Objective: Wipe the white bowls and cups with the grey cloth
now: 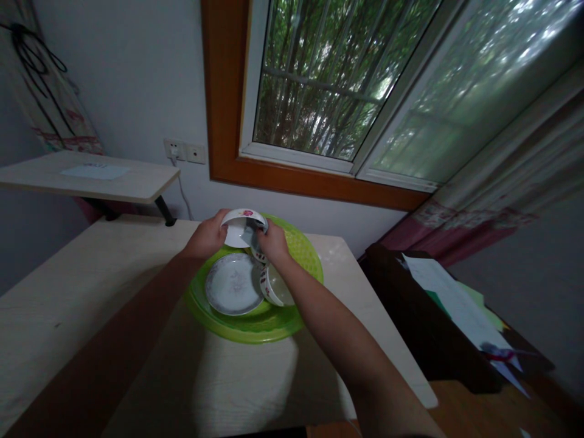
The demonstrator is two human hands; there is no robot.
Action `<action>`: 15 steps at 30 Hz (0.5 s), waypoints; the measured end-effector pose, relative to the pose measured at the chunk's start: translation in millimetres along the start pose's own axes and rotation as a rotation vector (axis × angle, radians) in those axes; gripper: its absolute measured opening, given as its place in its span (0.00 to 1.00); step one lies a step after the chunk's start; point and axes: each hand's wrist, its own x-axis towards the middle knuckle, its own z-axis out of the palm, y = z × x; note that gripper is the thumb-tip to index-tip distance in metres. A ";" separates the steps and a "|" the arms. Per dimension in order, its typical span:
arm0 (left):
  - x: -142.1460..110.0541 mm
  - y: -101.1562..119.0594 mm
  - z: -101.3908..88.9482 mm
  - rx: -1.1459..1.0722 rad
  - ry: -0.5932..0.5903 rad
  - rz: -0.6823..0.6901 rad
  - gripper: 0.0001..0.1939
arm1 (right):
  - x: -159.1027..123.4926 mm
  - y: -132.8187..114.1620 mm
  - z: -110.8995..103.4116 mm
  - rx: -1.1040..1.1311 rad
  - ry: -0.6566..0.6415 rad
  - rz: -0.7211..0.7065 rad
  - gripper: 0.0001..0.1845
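Observation:
A white bowl [236, 233] with a pink flower on its outside is held tilted on its side above a green plastic basket [298, 255]. My left hand [210, 234] is closed on the bowl's left rim. At the right rim, my right hand [272, 243] is closed with a greyish piece, apparently a cloth [250, 235], pressed against the bowl's inside. Below the hands, a white plate [233, 285] with a grey pattern lies in the basket. Beside it, a second flowered bowl [277, 287] rests tilted, partly behind my right forearm. Another patterned dish is mostly hidden under my right hand.
The basket stands on a pale wooden table [237, 377] against the wall. A raised shelf [86, 176] with a paper on it is at the left. A window [337, 85] is behind. Papers [456, 298] lie on a dark piece of furniture at the right.

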 end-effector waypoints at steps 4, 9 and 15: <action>-0.9 1.7 -2.2 0.014 0.008 0.146 0.35 | -4.7 -5.0 -4.7 -0.093 -0.034 -0.099 0.22; -3.0 4.4 -4.2 0.074 -0.020 0.150 0.39 | -7.8 -11.2 -9.7 -0.181 -0.066 -0.136 0.30; -4.2 8.4 -5.5 0.085 0.057 0.147 0.32 | -2.8 -4.6 -3.0 -0.032 -0.022 -0.047 0.19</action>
